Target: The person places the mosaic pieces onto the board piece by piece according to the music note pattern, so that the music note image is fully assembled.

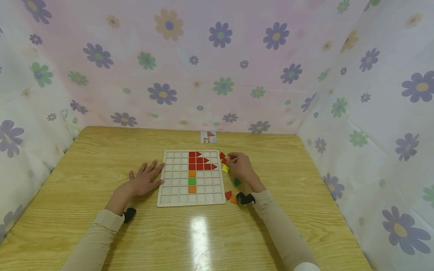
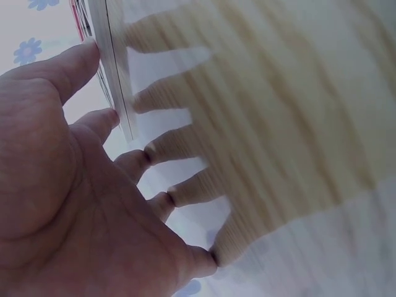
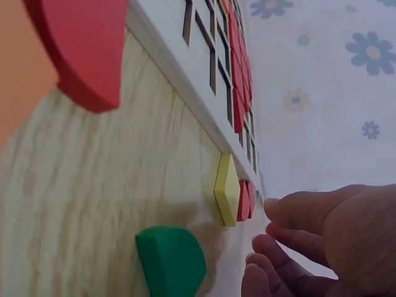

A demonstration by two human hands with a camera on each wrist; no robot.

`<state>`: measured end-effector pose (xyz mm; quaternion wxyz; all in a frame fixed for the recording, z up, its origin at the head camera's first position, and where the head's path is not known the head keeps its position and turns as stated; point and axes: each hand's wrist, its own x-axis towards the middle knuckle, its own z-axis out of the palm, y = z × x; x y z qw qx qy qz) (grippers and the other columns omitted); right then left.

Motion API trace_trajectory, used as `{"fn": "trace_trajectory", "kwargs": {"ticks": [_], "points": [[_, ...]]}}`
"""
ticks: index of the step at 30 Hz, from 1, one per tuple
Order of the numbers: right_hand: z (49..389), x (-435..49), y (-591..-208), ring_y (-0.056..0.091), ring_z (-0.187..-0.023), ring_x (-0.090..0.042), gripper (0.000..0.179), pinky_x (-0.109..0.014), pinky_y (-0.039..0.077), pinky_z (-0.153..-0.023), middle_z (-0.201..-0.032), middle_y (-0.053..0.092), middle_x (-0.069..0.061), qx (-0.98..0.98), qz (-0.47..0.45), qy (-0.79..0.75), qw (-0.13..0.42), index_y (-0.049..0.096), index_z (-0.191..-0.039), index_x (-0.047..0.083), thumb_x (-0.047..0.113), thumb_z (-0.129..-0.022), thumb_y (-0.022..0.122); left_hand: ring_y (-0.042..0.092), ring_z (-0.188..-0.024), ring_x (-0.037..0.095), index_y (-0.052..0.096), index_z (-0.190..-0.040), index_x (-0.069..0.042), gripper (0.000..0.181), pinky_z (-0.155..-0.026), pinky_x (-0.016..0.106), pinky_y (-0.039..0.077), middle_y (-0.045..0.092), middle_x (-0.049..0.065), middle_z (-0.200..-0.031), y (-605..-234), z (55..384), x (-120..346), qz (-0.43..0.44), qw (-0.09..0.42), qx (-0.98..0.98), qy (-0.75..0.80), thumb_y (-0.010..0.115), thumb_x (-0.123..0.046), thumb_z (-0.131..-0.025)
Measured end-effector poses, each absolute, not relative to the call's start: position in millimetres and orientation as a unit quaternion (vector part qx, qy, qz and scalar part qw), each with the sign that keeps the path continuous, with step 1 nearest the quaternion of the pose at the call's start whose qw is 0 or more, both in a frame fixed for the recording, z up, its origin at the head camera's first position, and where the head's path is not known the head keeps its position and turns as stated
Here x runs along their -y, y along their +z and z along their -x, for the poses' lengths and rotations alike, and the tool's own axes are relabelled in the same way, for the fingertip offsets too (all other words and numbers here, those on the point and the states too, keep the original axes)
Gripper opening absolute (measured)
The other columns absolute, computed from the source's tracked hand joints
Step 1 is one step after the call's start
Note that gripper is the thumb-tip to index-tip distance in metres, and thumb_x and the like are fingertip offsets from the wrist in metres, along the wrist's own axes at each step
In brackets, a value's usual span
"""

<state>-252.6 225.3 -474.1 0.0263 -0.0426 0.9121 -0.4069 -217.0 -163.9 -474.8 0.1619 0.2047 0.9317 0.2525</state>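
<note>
A square wooden grid board [image 1: 191,205] lies on the table. Three rows of red pieces [image 1: 200,160], each ending in a triangle, are set in its upper middle cells. Below them run an orange square [image 1: 192,173], a green square [image 1: 192,181] and another orange square [image 1: 192,189]. My left hand [image 1: 145,182] rests with spread fingers at the board's left edge, thumb and index finger touching it in the left wrist view. Beside the right edge, my right hand [image 1: 241,165] hovers near two red pieces [image 1: 223,157], thumb and fingers apart, nothing between them.
A yellow piece [image 3: 228,192] lies close to the board's right edge. Nearer me are a green piece [image 3: 172,263], a red curved piece [image 3: 86,55] and an orange piece [image 1: 234,200]. A small picture card [image 1: 208,137] lies behind the board, before the flowered cloth wall [image 1: 190,75].
</note>
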Motion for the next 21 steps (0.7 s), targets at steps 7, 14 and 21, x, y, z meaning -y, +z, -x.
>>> {"fn": "trace_trajectory", "kwargs": {"ticks": [7, 14, 21], "points": [[261.3, -224.2, -479.7, 0.068, -0.102, -0.031, 0.028, -0.040, 0.058, -0.082, -0.117, 0.071, -0.019, -0.910, 0.052, -0.410, 0.038, 0.071, -0.123, -0.002, 0.012, -0.100, 0.066, 0.000, -0.150, 0.058, 0.023, -0.163, -0.010, 0.071, -0.103, 0.086, -0.004, 0.007, 0.026, -0.168, -473.8, 216.3, 162.3, -0.201, 0.162, -0.934, 0.245, 0.050, -0.043, -0.107], [268.9, -222.4, -487.9, 0.070, -0.101, -0.030, 0.018, -0.040, 0.057, -0.084, -0.110, 0.074, -0.015, -0.911, 0.052, -0.408, 0.021, 0.076, -0.110, 0.001, 0.012, -0.097, 0.071, 0.002, -0.150, 0.058, 0.024, -0.163, -0.010, 0.070, -0.104, 0.086, -0.001, 0.009, 0.025, -0.168, -472.6, 215.6, 160.2, -0.201, 0.159, -0.938, 0.233, 0.050, -0.042, -0.107], [268.4, -221.4, -486.5, 0.069, -0.090, -0.027, 0.010, -0.038, 0.057, -0.077, -0.096, 0.073, -0.012, -0.907, 0.068, -0.417, 0.002, 0.076, -0.099, 0.001, 0.009, -0.094, 0.071, 0.003, -0.151, 0.056, 0.024, -0.163, -0.012, 0.070, -0.105, 0.085, 0.000, 0.011, 0.023, -0.169, -472.7, 215.7, 161.2, -0.197, 0.155, -0.944, 0.214, 0.049, -0.045, -0.107]]}}
